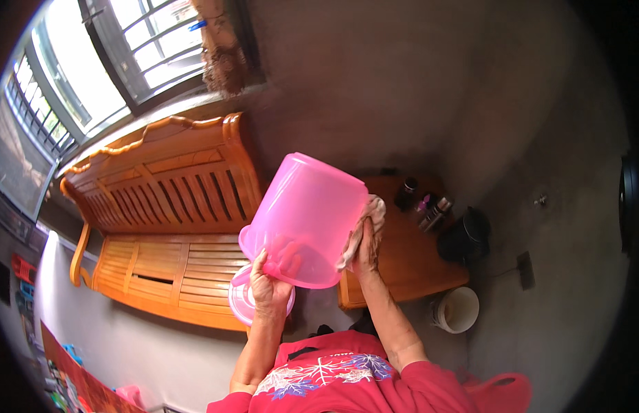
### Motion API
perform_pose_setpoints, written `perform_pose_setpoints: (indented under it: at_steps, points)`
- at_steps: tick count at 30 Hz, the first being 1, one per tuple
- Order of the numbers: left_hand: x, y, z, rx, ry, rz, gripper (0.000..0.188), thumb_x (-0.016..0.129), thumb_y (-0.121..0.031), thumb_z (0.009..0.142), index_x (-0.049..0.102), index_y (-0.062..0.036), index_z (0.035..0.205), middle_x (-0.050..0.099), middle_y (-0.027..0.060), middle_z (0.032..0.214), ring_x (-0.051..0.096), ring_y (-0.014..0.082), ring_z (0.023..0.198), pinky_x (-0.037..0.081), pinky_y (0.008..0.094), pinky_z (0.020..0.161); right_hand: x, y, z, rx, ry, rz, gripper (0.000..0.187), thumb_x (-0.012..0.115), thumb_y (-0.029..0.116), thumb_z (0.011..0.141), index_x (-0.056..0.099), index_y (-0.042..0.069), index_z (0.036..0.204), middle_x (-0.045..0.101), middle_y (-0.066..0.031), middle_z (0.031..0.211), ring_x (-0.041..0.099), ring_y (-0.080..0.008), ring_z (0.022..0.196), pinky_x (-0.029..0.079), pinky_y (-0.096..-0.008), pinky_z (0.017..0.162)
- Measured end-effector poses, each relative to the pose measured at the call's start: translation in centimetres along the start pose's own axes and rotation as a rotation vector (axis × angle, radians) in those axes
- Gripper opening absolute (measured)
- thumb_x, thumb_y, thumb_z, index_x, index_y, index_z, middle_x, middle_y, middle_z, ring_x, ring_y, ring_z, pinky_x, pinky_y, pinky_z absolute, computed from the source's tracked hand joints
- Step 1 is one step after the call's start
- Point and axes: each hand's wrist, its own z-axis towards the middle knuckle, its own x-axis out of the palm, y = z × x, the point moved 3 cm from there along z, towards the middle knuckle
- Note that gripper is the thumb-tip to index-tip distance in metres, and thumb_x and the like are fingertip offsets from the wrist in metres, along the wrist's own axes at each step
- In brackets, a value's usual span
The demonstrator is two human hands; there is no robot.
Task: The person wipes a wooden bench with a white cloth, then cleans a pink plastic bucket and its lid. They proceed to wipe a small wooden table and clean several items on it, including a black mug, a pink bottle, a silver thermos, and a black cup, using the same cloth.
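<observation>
A pink translucent plastic bucket [309, 213] is held up tilted in front of me, its rim towards the lower left. My left hand [270, 288] grips it at the rim, and the fingers show through the pink wall inside. Against the bucket's right side, near its base, my right hand [364, 248] presses a pale, crumpled cloth [374, 210]. The right fingers are closed on this cloth. Below the bucket, beside my left wrist, sits a round pink and white lid-like thing [243, 306], partly hidden.
A slatted wooden bench [161, 272] stands at left under barred windows [154, 41]. To the right, a low wooden table [409, 275] carries bottles [435, 212] and a black bin-like container [465, 237]. A white bucket [457, 310] is on the floor; a red plastic chair [502, 394] is at lower right.
</observation>
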Motion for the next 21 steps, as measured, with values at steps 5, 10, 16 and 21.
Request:
perform_pose_setpoints:
  at_steps: [5,10,16,21]
  points:
    - [-0.6,-0.9,0.6,0.002,-0.094,-0.013,0.041,0.053,-0.024,0.086,0.050,-0.0012,0.121,0.057,0.0151,0.118,0.055,0.0327,0.109,0.044,0.0479,0.088,1.0,-3.9,-1.7,0.353,0.266,0.902,0.039,0.055,0.039,0.090,0.044,0.009,0.112,0.053,-0.0045,0.099,0.054,-0.0155,0.094,0.046,-0.0315,0.082]
    - [-0.4,-2.4,1.2,0.089,-0.041,0.111,0.031,0.052,-0.020,0.088,0.050,-0.0063,0.116,0.057,0.0139,0.118,0.058,0.0333,0.105,0.051,0.0492,0.083,1.6,-7.0,-6.8,0.513,0.220,0.420,0.027,0.056,0.010,0.082,0.046,0.011,0.106,0.052,-0.0027,0.092,0.053,-0.0155,0.092,0.047,-0.0327,0.083]
    - [0.2,0.5,0.4,0.390,-0.227,0.576,0.033,0.052,-0.023,0.090,0.048,-0.0038,0.117,0.060,0.0130,0.112,0.063,0.0280,0.091,0.052,0.0353,0.070,3.6,1.4,-8.8,0.200,0.590,0.176,0.033,0.061,0.003,0.081,0.048,0.006,0.111,0.050,-0.0079,0.100,0.051,-0.0181,0.098,0.041,-0.0300,0.087]
    - [-3.4,4.4,1.5,0.223,-0.172,0.769,0.016,0.057,-0.016,0.087,0.058,-0.0037,0.097,0.060,0.0036,0.086,0.058,0.0138,0.074,0.049,0.0288,0.062,-0.3,3.4,-5.5,0.445,0.728,0.343,0.036,0.057,0.000,0.076,0.053,0.003,0.112,0.059,-0.0066,0.097,0.059,-0.0170,0.087,0.049,-0.0299,0.077]
